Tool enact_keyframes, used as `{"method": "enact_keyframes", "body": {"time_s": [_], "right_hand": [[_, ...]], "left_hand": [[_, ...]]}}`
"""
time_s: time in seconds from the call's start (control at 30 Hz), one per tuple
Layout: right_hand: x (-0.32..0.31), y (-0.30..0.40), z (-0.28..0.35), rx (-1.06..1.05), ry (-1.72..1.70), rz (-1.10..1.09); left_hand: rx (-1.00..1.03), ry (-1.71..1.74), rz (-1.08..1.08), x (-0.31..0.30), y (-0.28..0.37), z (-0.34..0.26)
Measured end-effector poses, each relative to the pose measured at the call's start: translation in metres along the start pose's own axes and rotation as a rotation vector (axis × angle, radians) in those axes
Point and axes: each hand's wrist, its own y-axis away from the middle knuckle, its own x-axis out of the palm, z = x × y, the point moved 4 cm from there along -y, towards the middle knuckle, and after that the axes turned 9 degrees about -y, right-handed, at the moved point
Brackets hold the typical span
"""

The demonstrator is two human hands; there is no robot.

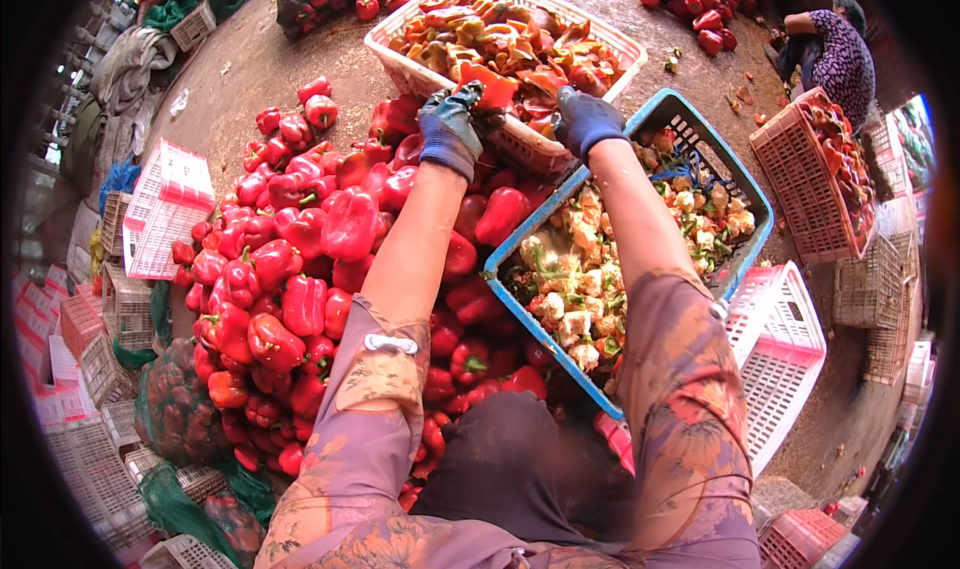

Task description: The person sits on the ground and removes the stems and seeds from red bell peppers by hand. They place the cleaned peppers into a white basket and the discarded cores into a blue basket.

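Note:
My left hand, in a dark wet work glove, grips a cut piece of red bell pepper over the near edge of a white plastic crate. Cut pepper pieces fill that crate. At the crate's near right side is my right hand, in a blue-grey glove; its fingertips meet the pepper pieces, and whether they hold one is unclear. Below my right forearm stands a blue crate of pepper cores and stems. Whole red bell peppers lie in a large heap under and left of my left arm.
An upended white-and-pink crate stands left of the heap, another white crate at right. A crate of pepper pieces is near a seated person. A green mesh sack and stacked crates line the left.

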Motion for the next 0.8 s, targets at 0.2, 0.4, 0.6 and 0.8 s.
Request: {"method": "enact_keyframes", "body": {"time_s": [0.2, 0.4, 0.6, 0.8], "right_hand": [[0.025, 0.034, -0.026, 0.132, -1.628, -0.229], [-0.035, 0.212, -0.035, 0.196, -1.785, -0.197], [-0.059, 0.475, -0.167, 0.500, -1.141, -0.717], [-0.043, 0.575, -0.160, 0.851, -1.240, -1.021]], "left_hand": [[-0.176, 0.016, 0.293, 0.023, 0.053, 0.030], [-0.299, -0.149, 0.645, 0.082, 0.197, 0.008], [-0.123, -0.606, 0.930, 0.077, 0.271, 0.046], [0.312, -1.439, 1.221, 0.094, 0.341, 0.119]]}}
